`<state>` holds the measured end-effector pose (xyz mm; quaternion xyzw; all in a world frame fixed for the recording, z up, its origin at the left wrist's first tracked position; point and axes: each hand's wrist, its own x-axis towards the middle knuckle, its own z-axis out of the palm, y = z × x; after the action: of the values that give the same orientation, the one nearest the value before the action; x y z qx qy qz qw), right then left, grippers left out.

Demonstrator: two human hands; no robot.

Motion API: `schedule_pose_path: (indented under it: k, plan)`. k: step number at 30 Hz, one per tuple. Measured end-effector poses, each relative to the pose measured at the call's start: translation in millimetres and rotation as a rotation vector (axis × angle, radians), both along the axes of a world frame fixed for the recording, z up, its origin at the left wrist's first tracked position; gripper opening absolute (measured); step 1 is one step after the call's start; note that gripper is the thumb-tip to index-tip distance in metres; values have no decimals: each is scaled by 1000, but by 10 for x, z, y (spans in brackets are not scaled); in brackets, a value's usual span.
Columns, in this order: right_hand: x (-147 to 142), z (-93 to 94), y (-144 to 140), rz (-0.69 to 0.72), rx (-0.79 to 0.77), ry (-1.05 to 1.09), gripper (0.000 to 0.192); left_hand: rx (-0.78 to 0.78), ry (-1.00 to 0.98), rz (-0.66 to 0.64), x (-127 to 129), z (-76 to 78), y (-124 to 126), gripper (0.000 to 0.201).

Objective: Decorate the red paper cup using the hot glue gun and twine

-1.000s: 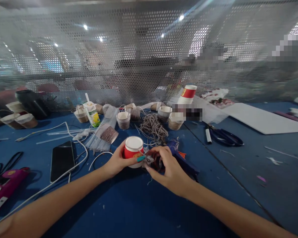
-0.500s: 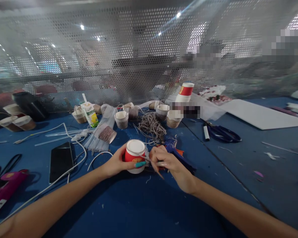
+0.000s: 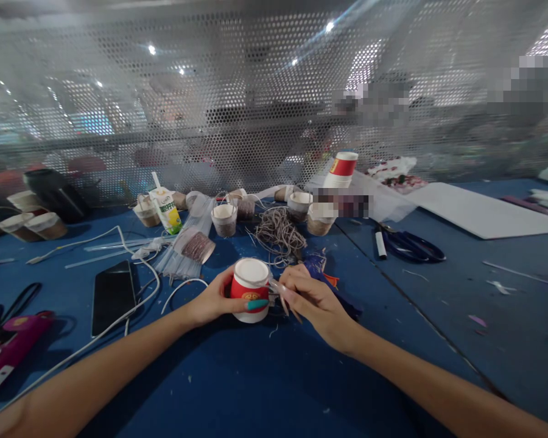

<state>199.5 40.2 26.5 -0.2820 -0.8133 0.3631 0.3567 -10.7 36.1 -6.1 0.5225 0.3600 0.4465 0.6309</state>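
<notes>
My left hand (image 3: pixel 217 301) is wrapped around a red and white paper cup (image 3: pixel 244 293), which stands upside down with its white base on top. A teal thumbnail lies across the cup's front. Grey cord (image 3: pixel 254 284) runs around the red wall close below the base. At the cup's right side, my right hand (image 3: pixel 317 304) is closed in a pinch on the cord, its fingertips close to the wall. Behind the hands lies a loose heap of the same grey cord (image 3: pixel 281 234). Blue scraps (image 3: pixel 315 264) are partly hidden behind my right hand.
Several cord-wrapped cups, one of them a small bucket (image 3: pixel 224 220), stand towards the mesh screen (image 3: pixel 256 140). To the left are a phone (image 3: pixel 114 298), a white cable (image 3: pixel 153 292), a drink carton (image 3: pixel 167 210) and a magenta power strip (image 3: pixel 16 347). Scissors (image 3: pixel 413 245) and a white board (image 3: pixel 488 210) lie right.
My right hand has drawn the cord in against the cup's right side; the cord now lies closer around the wall. My left hand keeps its hold on the cup.
</notes>
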Motion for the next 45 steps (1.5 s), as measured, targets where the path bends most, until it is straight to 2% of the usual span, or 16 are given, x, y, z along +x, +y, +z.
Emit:
schedule_pose_path:
  k: [6,24,36,45]
  plan:
    - [-17,18,0,-41,76,-46,46,16,-48,-42,-14,-25,9,55]
    - [-4,-26,26,-100,116,-39,48,20,-136,-167,-89,-100,44,59]
    - [-25,-49,37,-95,123,-42,50,52,-109,-199,-66,-50,32,58]
    - [-27,-43,31,-81,142,-1,43,94,-83,-226,-43,-7,26,53]
